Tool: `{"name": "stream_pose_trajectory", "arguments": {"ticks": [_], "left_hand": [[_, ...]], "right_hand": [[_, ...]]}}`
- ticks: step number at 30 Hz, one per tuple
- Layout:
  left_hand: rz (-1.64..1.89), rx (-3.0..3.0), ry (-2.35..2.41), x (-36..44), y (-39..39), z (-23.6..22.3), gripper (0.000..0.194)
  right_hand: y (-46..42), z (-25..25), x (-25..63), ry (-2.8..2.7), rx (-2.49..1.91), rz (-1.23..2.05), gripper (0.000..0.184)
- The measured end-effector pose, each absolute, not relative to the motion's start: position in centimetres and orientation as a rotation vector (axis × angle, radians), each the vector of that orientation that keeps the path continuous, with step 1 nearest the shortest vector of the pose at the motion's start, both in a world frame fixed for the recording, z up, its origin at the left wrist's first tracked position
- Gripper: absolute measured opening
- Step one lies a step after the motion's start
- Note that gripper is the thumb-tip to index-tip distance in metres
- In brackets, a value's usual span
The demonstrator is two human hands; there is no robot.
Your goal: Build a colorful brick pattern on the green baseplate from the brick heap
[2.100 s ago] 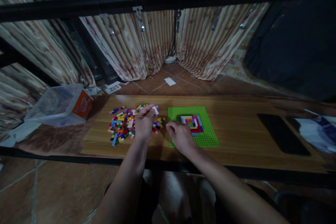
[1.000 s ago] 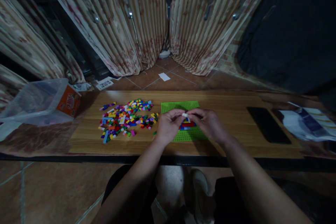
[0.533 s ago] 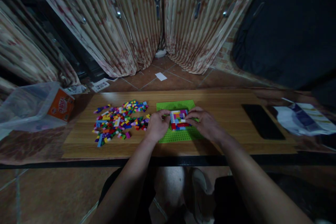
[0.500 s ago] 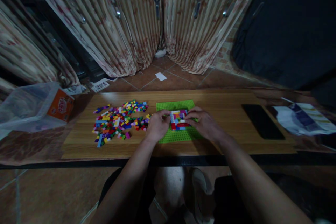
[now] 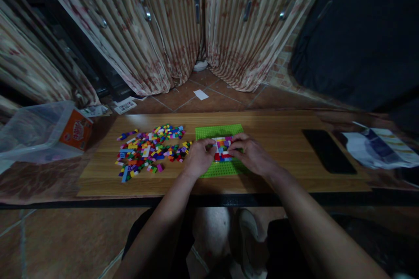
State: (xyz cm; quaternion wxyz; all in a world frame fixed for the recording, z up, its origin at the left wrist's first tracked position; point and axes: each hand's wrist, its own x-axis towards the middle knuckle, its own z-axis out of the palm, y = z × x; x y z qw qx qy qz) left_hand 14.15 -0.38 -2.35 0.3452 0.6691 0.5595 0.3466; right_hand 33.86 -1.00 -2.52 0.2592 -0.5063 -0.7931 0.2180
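Your left hand [image 5: 199, 156] and right hand [image 5: 250, 154] curl in at the bricks [image 5: 224, 143] on the green plate [image 5: 225, 169]. Whether either grips one, I cannot tell.

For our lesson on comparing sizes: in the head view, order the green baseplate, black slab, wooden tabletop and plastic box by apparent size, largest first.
Wooden tabletop
Plastic box
Green baseplate, partly covered
Black slab
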Motion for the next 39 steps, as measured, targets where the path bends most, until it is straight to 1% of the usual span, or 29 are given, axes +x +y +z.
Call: {"name": "stream_pose_trajectory", "arguments": {"ticks": [4, 12, 18, 22, 27, 32, 39], "left_hand": [[0.856, 1.757, 1.535, 14.8, -0.7, -2.3, 0.022], [0.843, 1.786, 1.645, 15.8, -1.1, -3.0, 0.037], [0.846, 1.777, 1.614, 15.5, -0.9, -2.7, 0.030], [0.817, 1.766, 1.636, 15.3, -0.9, -2.4, 0.036], [0.799, 1.775, 1.629, 15.7, -1.0, -2.8, 0.046], [0.834, 1.783, 1.653, 15.9, -0.9, -3.4, 0.047], [0.720, 1.844, 1.726, 16.3, -1.4, -2.5, 0.047]], "right_hand": [[-0.9, -2.6, 33.8, -2.155, -1.388, 0.563, 0.013], [-1.2, -2.5, 33.7, -2.152, -1.383, 0.535, 0.017], [-0.8, -2.1, 34.8, -1.972, -1.545, 0.462, 0.023], [-0.7, -2.1, 35.2, -1.935, -1.602, 0.414, 0.024], [-0.9, -2.1, 34.7, -1.947, -1.766, 0.476, 0.021], [-1.1, -1.8, 34.2, -1.930, -1.856, 0.525, 0.018], [-1.2, -1.6, 34.0, -1.941, -1.861, 0.587, 0.020]]}}
